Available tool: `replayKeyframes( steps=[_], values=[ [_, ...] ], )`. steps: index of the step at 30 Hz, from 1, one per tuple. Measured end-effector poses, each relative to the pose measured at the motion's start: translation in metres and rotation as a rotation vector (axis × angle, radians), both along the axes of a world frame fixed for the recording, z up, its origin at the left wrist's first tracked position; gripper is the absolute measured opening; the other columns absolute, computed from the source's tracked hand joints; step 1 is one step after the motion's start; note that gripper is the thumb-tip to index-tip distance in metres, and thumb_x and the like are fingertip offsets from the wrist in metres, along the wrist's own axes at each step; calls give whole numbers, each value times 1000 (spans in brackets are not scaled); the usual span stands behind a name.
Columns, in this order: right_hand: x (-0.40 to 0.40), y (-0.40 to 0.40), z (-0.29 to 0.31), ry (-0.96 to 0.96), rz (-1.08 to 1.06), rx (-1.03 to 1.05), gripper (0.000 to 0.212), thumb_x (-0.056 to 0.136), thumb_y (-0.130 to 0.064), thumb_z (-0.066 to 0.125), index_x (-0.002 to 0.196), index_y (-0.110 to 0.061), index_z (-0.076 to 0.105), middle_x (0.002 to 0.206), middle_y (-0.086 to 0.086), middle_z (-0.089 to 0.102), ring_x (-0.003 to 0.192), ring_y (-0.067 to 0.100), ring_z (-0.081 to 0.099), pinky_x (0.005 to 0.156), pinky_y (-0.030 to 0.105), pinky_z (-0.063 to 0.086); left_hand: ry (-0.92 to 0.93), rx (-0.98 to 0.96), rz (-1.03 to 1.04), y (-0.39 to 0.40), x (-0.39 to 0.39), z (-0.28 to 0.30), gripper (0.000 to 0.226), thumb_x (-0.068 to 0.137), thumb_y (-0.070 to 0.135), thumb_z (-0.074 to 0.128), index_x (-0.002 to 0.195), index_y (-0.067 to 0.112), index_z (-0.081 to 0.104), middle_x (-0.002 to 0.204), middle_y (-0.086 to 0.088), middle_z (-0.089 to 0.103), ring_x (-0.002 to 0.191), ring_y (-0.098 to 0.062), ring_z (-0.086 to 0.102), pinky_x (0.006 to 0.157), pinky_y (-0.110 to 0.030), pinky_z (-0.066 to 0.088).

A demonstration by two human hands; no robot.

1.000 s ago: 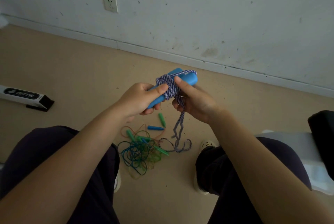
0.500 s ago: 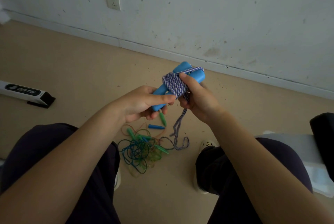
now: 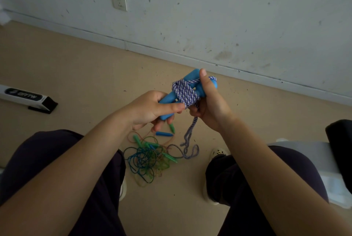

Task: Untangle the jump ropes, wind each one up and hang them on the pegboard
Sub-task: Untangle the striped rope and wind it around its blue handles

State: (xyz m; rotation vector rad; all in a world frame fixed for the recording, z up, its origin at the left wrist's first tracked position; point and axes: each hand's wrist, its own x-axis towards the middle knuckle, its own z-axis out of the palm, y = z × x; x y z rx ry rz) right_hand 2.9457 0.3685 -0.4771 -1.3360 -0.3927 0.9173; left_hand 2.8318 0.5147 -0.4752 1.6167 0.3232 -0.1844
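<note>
Near the centre of the frame, both hands hold one jump rope. The left hand grips the lower end of the blue handles, fingers curled round them and the thumb stretched right to touch the wound cord. The right hand clasps the upper part of the handles, thumb pointing up along them and fingers curled behind. The purple-and-white cord is wrapped in many turns round the two handles, which lie side by side and slant toward the upper right. A loose length of the same cord hangs from under the right hand down to the floor, where it ends in a few loops.

On the floor below the hands, between the person's knees, lies a tangle of thin green, blue and orange ropes with small green and blue handles.

At the left edge lies a white and black bar. A socket sits on the wall in the upper left. A shoe shows just right of the cord's loops.
</note>
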Motion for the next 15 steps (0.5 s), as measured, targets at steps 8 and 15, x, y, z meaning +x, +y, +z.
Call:
replayKeyframes(
  steps=[8,15],
  values=[
    [0,1,-2,7,4,24,57,83,-70,43,91,-16,59,67,2,42,53,11,32,55,30,17,-38,2,33,-3,1,-2,39,78,38,71,93,3,64,63,-5,64,43,-20,54,42,-25,46],
    [-2,6,-9,-92,113,38,61,87,-72,35,93,-14,51,69,1,44,53,10,26,49,27,18,-124,-6,177,-3,5,-6,31,90,34,64,94,3,63,64,-3,62,38,-16,43,38,-22,32]
  ],
)
